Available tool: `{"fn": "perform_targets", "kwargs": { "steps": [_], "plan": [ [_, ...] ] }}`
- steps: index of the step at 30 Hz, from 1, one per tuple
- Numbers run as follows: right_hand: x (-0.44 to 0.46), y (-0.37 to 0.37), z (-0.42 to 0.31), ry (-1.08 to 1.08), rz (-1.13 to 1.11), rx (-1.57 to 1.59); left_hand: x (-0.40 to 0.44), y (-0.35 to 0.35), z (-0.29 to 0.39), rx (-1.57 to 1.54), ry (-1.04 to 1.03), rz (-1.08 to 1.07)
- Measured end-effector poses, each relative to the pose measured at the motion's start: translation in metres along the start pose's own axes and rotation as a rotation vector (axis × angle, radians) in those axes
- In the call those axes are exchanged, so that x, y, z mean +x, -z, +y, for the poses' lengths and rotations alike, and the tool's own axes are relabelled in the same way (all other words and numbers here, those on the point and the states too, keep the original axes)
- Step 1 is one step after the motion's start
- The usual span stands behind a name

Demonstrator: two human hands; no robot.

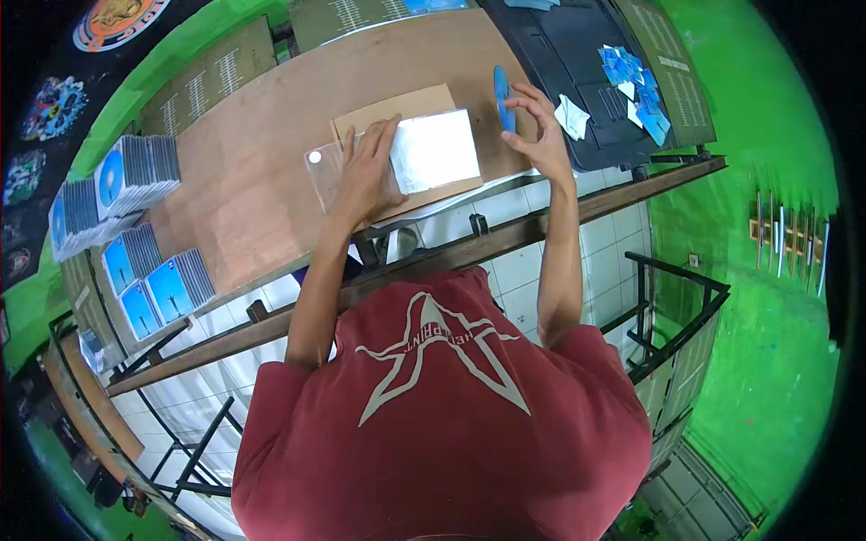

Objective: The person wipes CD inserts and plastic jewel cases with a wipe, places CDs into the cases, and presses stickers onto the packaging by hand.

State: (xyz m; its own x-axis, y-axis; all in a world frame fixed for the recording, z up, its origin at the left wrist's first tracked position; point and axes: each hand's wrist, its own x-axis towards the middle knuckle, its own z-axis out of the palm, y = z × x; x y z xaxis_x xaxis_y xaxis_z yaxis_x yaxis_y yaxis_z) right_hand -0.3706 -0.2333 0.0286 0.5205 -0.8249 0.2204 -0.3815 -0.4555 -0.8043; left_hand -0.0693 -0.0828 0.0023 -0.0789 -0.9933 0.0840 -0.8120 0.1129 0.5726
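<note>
An open CD case [437,150] lies on a piece of brown cardboard [417,101] on the table. One half of it is white and silvery; the other is clear, with a small white round spot. My left hand [365,171] rests across the middle of the case, fingers stretched out and thumb near its lower edge. Pinched between the thumb and fingers of my right hand [544,140] is a blue disc [502,95], tilted nearly edge-on. It is raised to the right of the case, apart from it.
Stacks of blue-covered CD cases [135,180] stand at the table's left end. On a black surface [559,72] at the right lie blue printed inserts [639,95] and a crumpled white piece [571,117]. A metal rail [595,207] runs along the near side of the wooden tabletop [244,153].
</note>
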Motion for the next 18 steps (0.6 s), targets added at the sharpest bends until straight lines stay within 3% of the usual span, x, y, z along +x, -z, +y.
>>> {"fn": "perform_targets", "kwargs": {
  "steps": [5,10,14,16,18],
  "plan": [
    [-0.002,-0.014,0.004,-0.034,0.117,0.115,0.001,0.001,0.002,0.005,0.005,-0.006],
    [0.002,-0.038,0.021,-0.127,0.412,0.422,0.004,0.000,-0.009,-0.010,0.036,-0.098],
    [0.006,-0.044,0.010,-0.202,0.475,0.430,0.003,-0.001,0.004,0.042,-0.023,-0.025],
    [0.010,-0.047,0.005,-0.143,0.512,0.172,0.009,-0.004,0.029,0.053,-0.064,0.052],
    [0.018,-0.056,-0.010,-0.105,0.569,0.084,0.018,-0.020,0.070,-0.672,0.093,0.055]
  ]
}}
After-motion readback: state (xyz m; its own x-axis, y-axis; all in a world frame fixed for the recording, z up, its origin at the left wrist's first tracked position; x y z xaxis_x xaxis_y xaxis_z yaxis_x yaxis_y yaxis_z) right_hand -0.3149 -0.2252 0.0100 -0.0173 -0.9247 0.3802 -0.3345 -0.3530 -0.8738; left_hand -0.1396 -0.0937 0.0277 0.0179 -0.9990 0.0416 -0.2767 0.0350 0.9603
